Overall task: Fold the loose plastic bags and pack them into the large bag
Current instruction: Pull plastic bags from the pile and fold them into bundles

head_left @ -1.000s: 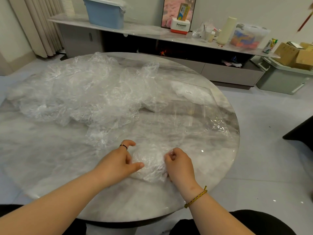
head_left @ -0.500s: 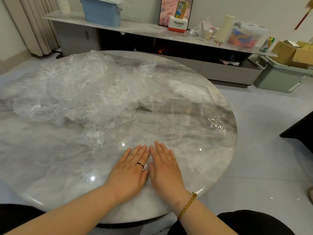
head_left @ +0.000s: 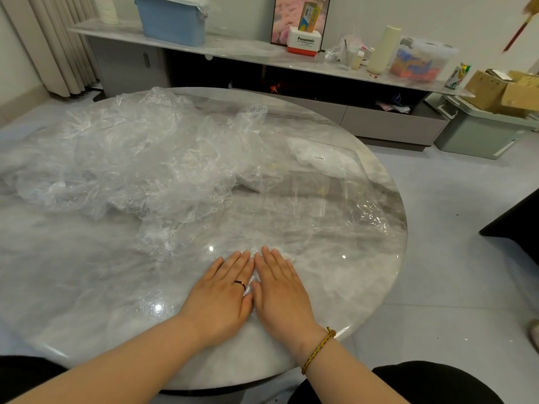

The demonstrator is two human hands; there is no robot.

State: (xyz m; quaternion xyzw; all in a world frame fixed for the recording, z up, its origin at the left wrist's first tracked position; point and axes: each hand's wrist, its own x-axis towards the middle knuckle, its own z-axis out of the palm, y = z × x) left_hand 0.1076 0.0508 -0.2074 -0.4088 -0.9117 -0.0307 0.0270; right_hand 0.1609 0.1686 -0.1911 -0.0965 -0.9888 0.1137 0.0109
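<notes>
My left hand (head_left: 222, 295) and my right hand (head_left: 279, 293) lie flat side by side near the front edge of the round marble table (head_left: 73, 281), fingers straight, pressing down on a small folded clear plastic bag (head_left: 251, 282) that shows only in the gap between them. A heap of crumpled loose clear bags (head_left: 140, 161) covers the far left of the table. A large flat clear bag (head_left: 315, 199) with a small white label lies spread over the right side.
Behind the table runs a low grey sideboard (head_left: 379, 123) with a blue bin (head_left: 172, 18), boxes and bottles on its top. A green storage box (head_left: 478, 132) with cardboard boxes stands on the floor at the right. Curtains hang far left.
A second ago both hands were curled, pinching the small crumpled bag. They have since opened flat and pressed it down onto the table, staying put over the last half second.
</notes>
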